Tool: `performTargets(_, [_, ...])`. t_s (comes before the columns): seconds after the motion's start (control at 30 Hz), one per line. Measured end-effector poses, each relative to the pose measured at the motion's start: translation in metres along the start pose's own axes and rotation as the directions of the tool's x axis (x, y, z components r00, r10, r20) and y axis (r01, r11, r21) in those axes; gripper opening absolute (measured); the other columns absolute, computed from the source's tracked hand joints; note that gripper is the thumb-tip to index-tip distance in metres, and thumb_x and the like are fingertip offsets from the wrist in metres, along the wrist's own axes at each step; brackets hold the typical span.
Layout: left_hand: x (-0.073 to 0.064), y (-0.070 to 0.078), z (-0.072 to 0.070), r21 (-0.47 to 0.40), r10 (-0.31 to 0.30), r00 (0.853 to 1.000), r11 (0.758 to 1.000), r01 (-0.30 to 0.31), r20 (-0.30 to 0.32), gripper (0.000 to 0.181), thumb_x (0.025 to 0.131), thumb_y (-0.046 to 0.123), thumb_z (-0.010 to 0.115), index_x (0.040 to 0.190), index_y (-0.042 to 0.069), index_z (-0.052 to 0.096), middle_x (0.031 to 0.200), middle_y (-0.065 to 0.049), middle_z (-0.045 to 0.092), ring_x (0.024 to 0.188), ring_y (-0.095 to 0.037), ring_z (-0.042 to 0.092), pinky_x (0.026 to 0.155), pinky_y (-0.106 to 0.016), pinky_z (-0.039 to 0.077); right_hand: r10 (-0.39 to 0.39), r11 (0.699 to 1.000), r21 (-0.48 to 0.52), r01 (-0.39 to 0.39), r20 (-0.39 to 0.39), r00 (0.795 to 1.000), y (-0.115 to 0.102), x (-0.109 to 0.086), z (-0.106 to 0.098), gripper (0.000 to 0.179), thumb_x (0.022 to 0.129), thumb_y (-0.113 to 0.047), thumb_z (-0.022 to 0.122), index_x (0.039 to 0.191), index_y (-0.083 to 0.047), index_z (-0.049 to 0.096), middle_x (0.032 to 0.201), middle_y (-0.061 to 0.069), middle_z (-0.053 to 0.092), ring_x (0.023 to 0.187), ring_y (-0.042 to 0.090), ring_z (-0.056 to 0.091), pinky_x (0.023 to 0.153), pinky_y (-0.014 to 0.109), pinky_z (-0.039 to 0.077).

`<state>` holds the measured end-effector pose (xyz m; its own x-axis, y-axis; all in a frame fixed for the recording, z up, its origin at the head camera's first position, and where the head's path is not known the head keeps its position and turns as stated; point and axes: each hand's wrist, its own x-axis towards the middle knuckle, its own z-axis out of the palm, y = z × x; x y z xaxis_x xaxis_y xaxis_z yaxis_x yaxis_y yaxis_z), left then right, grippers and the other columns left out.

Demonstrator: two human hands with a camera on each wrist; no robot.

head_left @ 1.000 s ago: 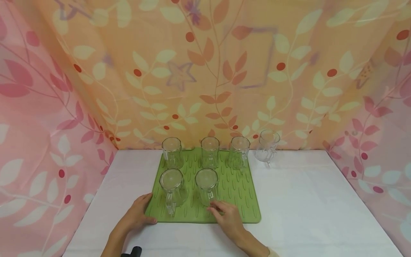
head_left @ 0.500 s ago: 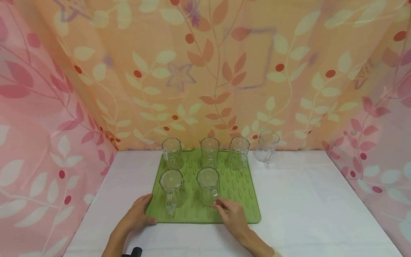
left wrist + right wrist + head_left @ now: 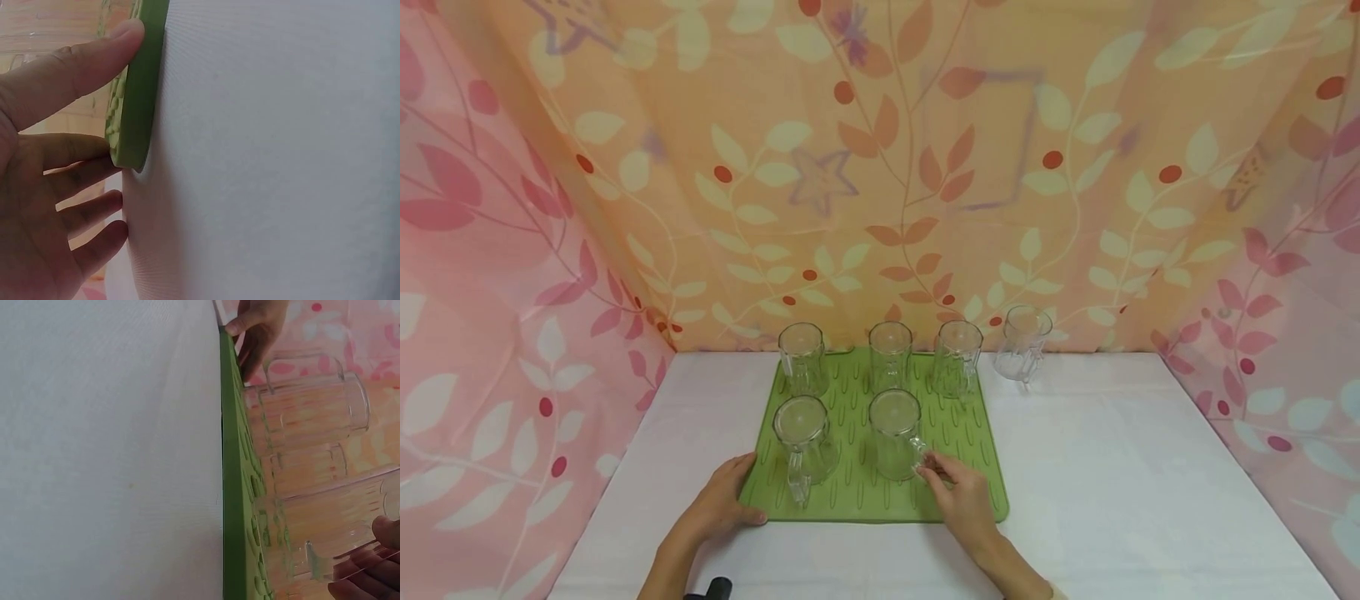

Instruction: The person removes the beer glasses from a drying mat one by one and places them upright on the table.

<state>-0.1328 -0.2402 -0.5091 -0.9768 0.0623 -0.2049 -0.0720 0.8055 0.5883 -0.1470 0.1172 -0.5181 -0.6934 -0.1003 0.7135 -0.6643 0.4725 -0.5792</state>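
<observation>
With fingertips and thumb, my right hand [image 3: 958, 493] pinches the handle of a clear glass mug [image 3: 895, 437]. That mug stands on the green ribbed mat [image 3: 850, 505], in its front row, its handle pointing toward the front right. In the right wrist view the fingers [image 3: 369, 578] lie at the mug's handle [image 3: 315, 559]. My left hand [image 3: 718, 493] rests at the mat's front left corner. Its thumb [image 3: 94, 69] touches the front edge while its nearly straight fingers touch the left side. Another glass mug [image 3: 802, 433] stands front left on the mat, handle toward me.
Three more glass mugs form the back row: left [image 3: 802, 358], middle [image 3: 891, 358] and right [image 3: 958, 358]. A further mug [image 3: 1022, 346] stands on the white tablecloth [image 3: 1112, 467] beyond the mat's back right corner. Patterned curtains [image 3: 880, 167] enclose the table; a black object [image 3: 718, 588] shows at the bottom.
The front right mug has slid right on the mat, and its handle has turned from facing me toward the right. My right hand has moved right with it; the left hand has stayed.
</observation>
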Motion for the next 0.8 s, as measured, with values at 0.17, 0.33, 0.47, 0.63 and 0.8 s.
performTargets(0.17, [0.001,0.000,-0.001,-0.012,-0.005,1.000,1.000,0.005,0.003,0.107,0.057,0.023,0.091,0.144,-0.009,0.037,0.146,-0.032,0.040,0.137,-0.053,0.032,0.111,-0.065,0.030,0.003,1.000,-0.008,-0.003,-0.014,1.000,0.002,0.002,-0.001,0.021,0.071,0.009,0.078,0.090,0.009,0.071,0.080,0.019,0.074,0.070,0.023,0.074,0.065,0.010,0.055])
performTargets(0.33, [-0.001,-0.001,0.000,-0.033,-0.008,1.000,0.999,0.008,0.008,0.108,0.057,0.022,0.091,0.144,-0.010,0.035,0.146,-0.033,0.039,0.137,-0.053,0.031,0.111,-0.066,0.029,-0.014,0.999,-0.039,0.012,-0.044,0.999,0.006,0.004,-0.002,0.022,0.067,0.013,0.079,0.087,0.010,0.071,0.080,0.018,0.074,0.072,0.024,0.074,0.065,0.011,0.056])
performTargets(0.47, [-0.003,-0.004,0.000,-0.039,-0.009,1.000,0.999,0.009,0.005,0.108,0.057,0.022,0.091,0.144,-0.009,0.036,0.147,-0.032,0.039,0.137,-0.053,0.031,0.111,-0.066,0.030,-0.033,0.998,-0.055,0.030,-0.053,0.998,0.009,0.005,-0.004,0.021,0.067,0.015,0.078,0.086,0.010,0.071,0.079,0.016,0.074,0.072,0.023,0.074,0.065,0.012,0.057])
performTargets(0.63, [-0.002,-0.007,0.001,-0.041,-0.001,1.000,0.999,0.001,0.003,0.108,0.057,0.023,0.091,0.145,-0.008,0.037,0.147,-0.031,0.039,0.138,-0.053,0.030,0.111,-0.066,0.029,-0.048,0.998,-0.050,0.045,-0.061,0.997,0.013,0.007,-0.007,0.023,0.066,0.016,0.078,0.088,0.010,0.072,0.079,0.018,0.074,0.072,0.025,0.074,0.065,0.013,0.057])
performTargets(0.8, [-0.001,-0.006,0.000,-0.023,0.006,1.000,1.000,-0.007,-0.003,0.107,0.057,0.023,0.091,0.144,-0.008,0.038,0.147,-0.031,0.039,0.137,-0.053,0.031,0.110,-0.066,0.030,-0.064,0.997,-0.047,0.061,-0.066,0.996,0.015,0.008,-0.008,0.025,0.065,0.016,0.078,0.089,0.010,0.072,0.080,0.018,0.074,0.071,0.025,0.074,0.065,0.013,0.057])
